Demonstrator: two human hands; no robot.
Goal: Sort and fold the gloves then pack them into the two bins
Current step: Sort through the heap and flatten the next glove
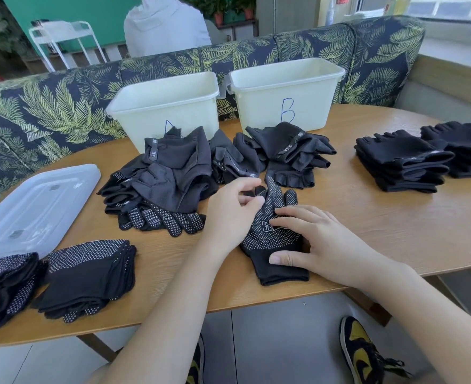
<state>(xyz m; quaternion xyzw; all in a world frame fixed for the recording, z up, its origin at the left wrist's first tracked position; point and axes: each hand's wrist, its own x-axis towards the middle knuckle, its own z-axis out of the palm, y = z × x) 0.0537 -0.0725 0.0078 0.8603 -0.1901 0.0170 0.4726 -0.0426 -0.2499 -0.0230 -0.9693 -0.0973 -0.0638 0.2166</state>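
Both forearms are reaching in from the near edge, bare to the elbow and converging toward the middle. The left hand (pixel 230 209) is hovering with its wrist raised, fingers loosely curled, thumb and forefinger drawing close together at the far tip. The right hand (pixel 316 239) is lying flat, palm down, fingers spread and pointing left, thumb stretched along the near side.

A dotted black glove (pixel 270 236) lies on the bench (pixel 367 217), right hand (pixel 320 242) pressing it flat, left hand (pixel 231 209) pinching its fingertips
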